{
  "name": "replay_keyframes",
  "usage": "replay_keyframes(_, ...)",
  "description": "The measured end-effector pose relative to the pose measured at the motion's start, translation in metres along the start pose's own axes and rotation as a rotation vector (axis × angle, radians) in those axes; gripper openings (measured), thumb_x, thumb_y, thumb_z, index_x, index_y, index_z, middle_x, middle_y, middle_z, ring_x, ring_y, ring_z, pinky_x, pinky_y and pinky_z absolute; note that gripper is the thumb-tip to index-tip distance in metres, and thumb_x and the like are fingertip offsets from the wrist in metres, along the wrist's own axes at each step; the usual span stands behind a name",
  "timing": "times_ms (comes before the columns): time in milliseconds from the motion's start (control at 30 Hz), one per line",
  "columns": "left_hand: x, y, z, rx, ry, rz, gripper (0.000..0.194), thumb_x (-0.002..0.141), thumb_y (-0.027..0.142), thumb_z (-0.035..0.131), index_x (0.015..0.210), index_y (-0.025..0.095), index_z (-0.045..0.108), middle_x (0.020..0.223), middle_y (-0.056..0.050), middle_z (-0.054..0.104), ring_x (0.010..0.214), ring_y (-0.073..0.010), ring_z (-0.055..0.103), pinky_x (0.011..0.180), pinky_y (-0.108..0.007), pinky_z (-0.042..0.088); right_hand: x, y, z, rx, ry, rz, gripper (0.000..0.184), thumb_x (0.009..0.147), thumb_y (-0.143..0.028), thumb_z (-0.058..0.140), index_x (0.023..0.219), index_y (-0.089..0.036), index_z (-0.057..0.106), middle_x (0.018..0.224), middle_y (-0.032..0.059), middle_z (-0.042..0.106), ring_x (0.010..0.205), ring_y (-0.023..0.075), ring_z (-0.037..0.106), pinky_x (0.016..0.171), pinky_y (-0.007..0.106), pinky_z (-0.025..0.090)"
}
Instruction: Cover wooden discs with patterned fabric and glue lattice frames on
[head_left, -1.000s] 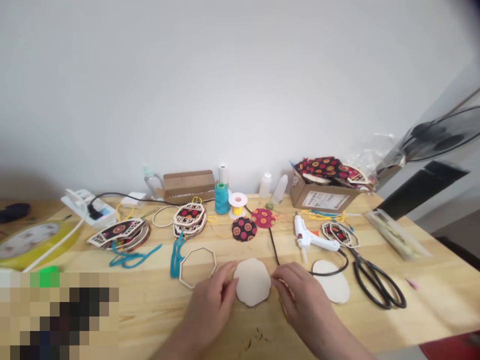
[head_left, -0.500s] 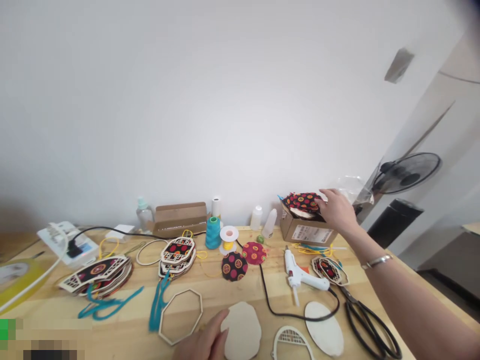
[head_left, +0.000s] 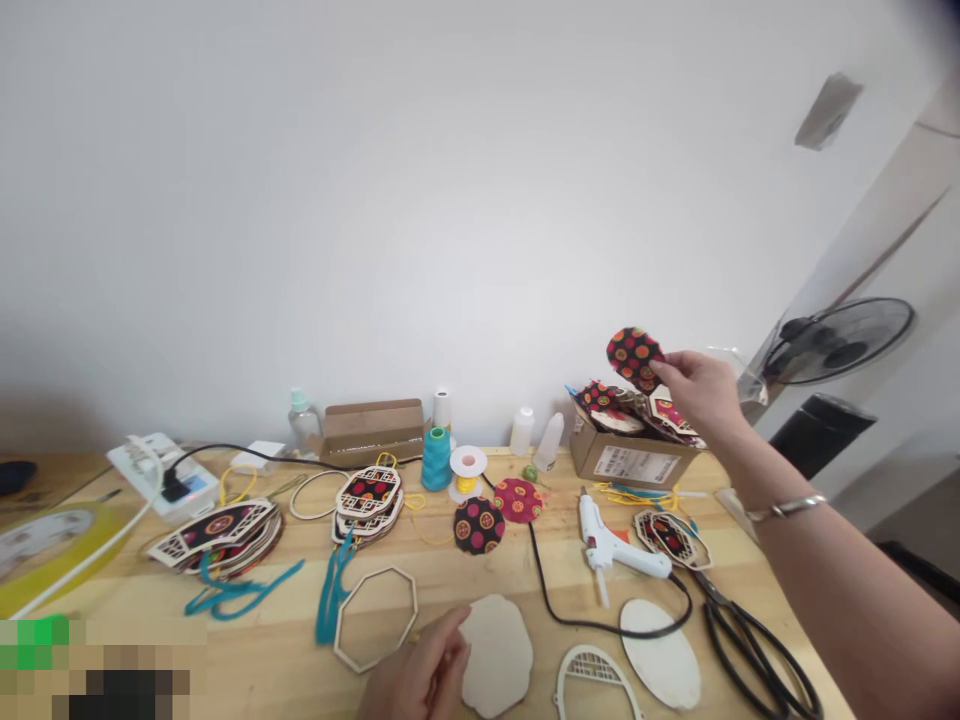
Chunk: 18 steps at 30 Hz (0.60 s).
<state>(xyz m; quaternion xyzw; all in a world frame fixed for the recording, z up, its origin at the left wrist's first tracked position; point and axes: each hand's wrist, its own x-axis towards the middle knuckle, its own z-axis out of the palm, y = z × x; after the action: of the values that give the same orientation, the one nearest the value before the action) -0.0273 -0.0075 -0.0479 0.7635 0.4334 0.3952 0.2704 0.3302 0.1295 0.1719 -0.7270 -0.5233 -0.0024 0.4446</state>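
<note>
My right hand point(head_left: 697, 385) pinches a round piece of black fabric point(head_left: 634, 357) with red and orange dots, holding it up above the cardboard box point(head_left: 589, 450). More patterned fabric and a wood-framed piece show in the box. At the front, my left hand point(head_left: 420, 665) has its fingers curled together against the left edge of a pale scalloped board point(head_left: 497, 655). Whether it grips that edge is hidden. Beside this hand lies an octagonal wooden frame point(head_left: 375, 620). An arched lattice frame point(head_left: 596, 665) and a white oval board point(head_left: 660, 652) are to the right.
A white glue gun point(head_left: 611, 540) with a black cord lies right of centre, near black scissors point(head_left: 754, 645). Fabric circles point(head_left: 478, 526), a teal thread cone point(head_left: 436, 460) and small bottles point(head_left: 523, 431) stand or lie farther back. Decorated wooden pieces point(head_left: 217, 535) are stacked at left.
My right hand has risen from the box, now with the round fabric piece in its fingers. My left hand stays by the scalloped board. The whole view has shifted slightly.
</note>
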Motion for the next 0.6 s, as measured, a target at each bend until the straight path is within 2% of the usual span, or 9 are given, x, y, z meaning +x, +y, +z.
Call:
replay_keyframes(33, 0.001, 0.006, -0.002, -0.08, 0.018, -0.069, 0.031, 0.088, 0.036, 0.053, 0.116, 0.028, 0.062, 0.09, -0.005, 0.074, 0.068, -0.0148, 0.068, 0.066, -0.022, 0.056, -0.013, -0.007, -0.001, 0.081, -0.036, -0.007, 0.028, 0.084, -0.035, 0.053, 0.092, -0.014, 0.069, 0.084, 0.0113, 0.072, 0.077, 0.0223, 0.066, 0.069, 0.034, 0.05)
replay_keyframes(100, 0.005, 0.021, -0.007, -0.306, -0.049, -0.241, 0.038, 0.087, 0.041, 0.055, 0.122, 0.025, 0.058, 0.096, -0.008, 0.072, 0.077, -0.0159, 0.069, 0.07, -0.025, 0.056, -0.049, -0.018, 0.003, 0.255, -0.166, -0.009, 0.031, 0.083, -0.043, 0.055, 0.088, -0.016, 0.068, 0.079, 0.0081, 0.072, 0.069, 0.0186, 0.066, 0.064, 0.031, 0.052)
replay_keyframes(167, 0.01, 0.037, -0.013, -0.622, -0.072, -0.396, 0.049, 0.083, 0.046, 0.061, 0.126, 0.023, 0.055, 0.117, -0.012, 0.066, 0.105, -0.0215, 0.064, 0.085, -0.032, 0.054, -0.095, -0.026, 0.013, 0.655, -0.471, 0.072, 0.03, 0.073, -0.045, 0.068, 0.079, -0.016, 0.066, 0.074, 0.0066, 0.071, 0.065, 0.0169, 0.065, 0.062, 0.03, 0.052)
replay_keyframes(200, 0.013, 0.045, -0.015, -0.788, -0.104, -0.435, 0.052, 0.08, 0.049, 0.063, 0.123, 0.021, 0.057, 0.129, -0.013, 0.059, 0.116, -0.0248, 0.058, 0.091, -0.035, 0.052, -0.12, -0.028, 0.019, 0.741, -0.6, 0.118, 0.029, 0.07, -0.044, 0.072, 0.076, -0.016, 0.066, 0.07, 0.0046, 0.07, 0.06, 0.0145, 0.062, 0.059, 0.028, 0.051)
replay_keyframes(267, 0.02, 0.058, -0.02, -1.083, -0.082, -0.519, 0.057, 0.075, 0.056, 0.066, 0.119, 0.02, 0.06, 0.13, -0.014, 0.058, 0.12, -0.027, 0.054, 0.098, -0.04, 0.047, -0.165, -0.032, 0.032, 0.866, -0.831, 0.223, 0.026, 0.07, -0.04, 0.073, 0.074, -0.016, 0.066, 0.067, 0.0022, 0.069, 0.057, 0.0121, 0.06, 0.058, 0.026, 0.05)
replay_keyframes(333, 0.026, 0.067, -0.023, -1.271, -0.095, -0.591, 0.056, 0.072, 0.055, 0.069, 0.113, 0.018, 0.063, 0.121, -0.014, 0.064, 0.112, -0.0261, 0.06, 0.096, -0.041, 0.048, -0.2, -0.033, 0.044, 0.931, -0.99, 0.342, 0.024, 0.069, -0.038, 0.075, 0.074, -0.016, 0.066, 0.068, 0.0009, 0.069, 0.058, 0.011, 0.06, 0.059, 0.025, 0.049)
replay_keyframes(400, 0.032, 0.071, -0.023, -1.304, -0.093, -0.668, 0.046, 0.074, 0.047, 0.071, 0.107, 0.015, 0.065, 0.107, -0.012, 0.069, 0.093, -0.0216, 0.067, 0.085, -0.036, 0.053, -0.22, -0.033, 0.055, 0.944, -1.05, 0.424, 0.025, 0.066, -0.037, 0.077, 0.074, -0.016, 0.066, 0.068, -0.0005, 0.069, 0.059, 0.0097, 0.06, 0.059, 0.023, 0.048)
replay_keyframes(467, 0.035, 0.07, -0.023, -1.25, -0.028, -0.761, 0.035, 0.07, 0.031, 0.077, 0.099, 0.013, 0.066, 0.092, -0.009, 0.072, 0.08, -0.0186, 0.069, 0.075, -0.032, 0.055, -0.228, -0.03, 0.063, 0.93, -1.047, 0.458, 0.026, 0.064, -0.036, 0.079, 0.074, -0.016, 0.067, 0.067, -0.0018, 0.068, 0.058, 0.0088, 0.059, 0.059, 0.022, 0.047)
replay_keyframes(600, 0.037, 0.062, -0.018, -1.199, 0.076, -0.829, 0.028, 0.068, 0.028, 0.078, 0.086, 0.011, 0.066, 0.08, -0.008, 0.073, 0.07, -0.0175, 0.068, 0.066, -0.029, 0.056, -0.227, -0.021, 0.069, 0.916, -1.055, 0.491, 0.031, 0.058, -0.034, 0.082, 0.079, -0.016, 0.068, 0.075, -0.0001, 0.07, 0.066, 0.011, 0.063, 0.066, 0.025, 0.049)
